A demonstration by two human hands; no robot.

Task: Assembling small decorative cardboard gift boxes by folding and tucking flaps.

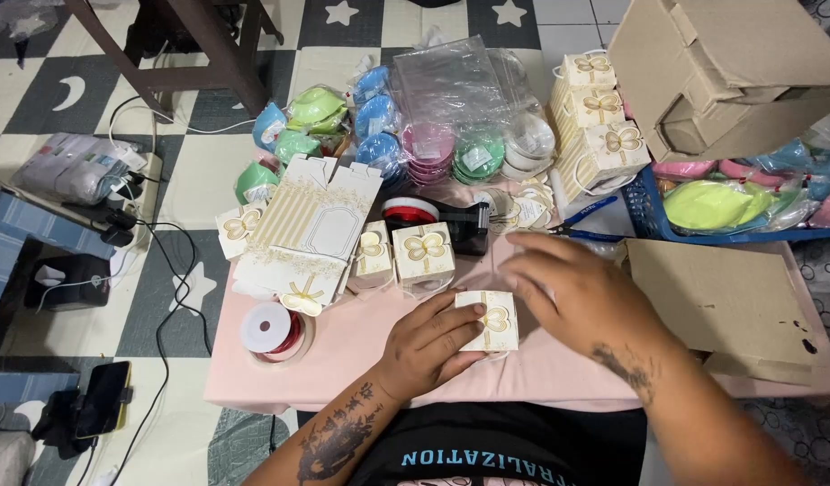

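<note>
Small cream gift box [489, 320] with gold bow print: lying on the near middle of the pink bench [361, 351], printed face up, so that both hands can work on it from above.

Left hand [430, 346]: grip closed on the left edge of the box, thumb on the top face, fingers curled at the near side. Holds the box flat against the bench and stops it sliding.

Right hand [577, 292]: hovering over the right edge of the box, palm down, fingers half bent and blurred. Cannot tell whether the fingertips pinch anything; no separate item visible in this grip.

Finished boxes [424, 255] of the same pattern: standing upright in a short row just beyond the work spot, within arm's reach yet clear of the hands. Taller stack of like boxes [599, 121] at far right, beside the blue basket [645, 211].

Flat unfolded box blanks [311, 225]: stacked left of the row, open side up, ready to be picked.

Red ribbon spools [275, 331]: near left corner of the bench, beside the left forearm. Tape dispenser [437, 220] with a red roll: just behind the finished row.

Blue-handled pliers [586, 220]: lying far right of the right hand, untouched.

Bagged coloured round containers [379, 117]: piled along the far edge, well apart from the hands. Sheet of brown cardboard [721, 297]: covering the right end of the bench.
</note>
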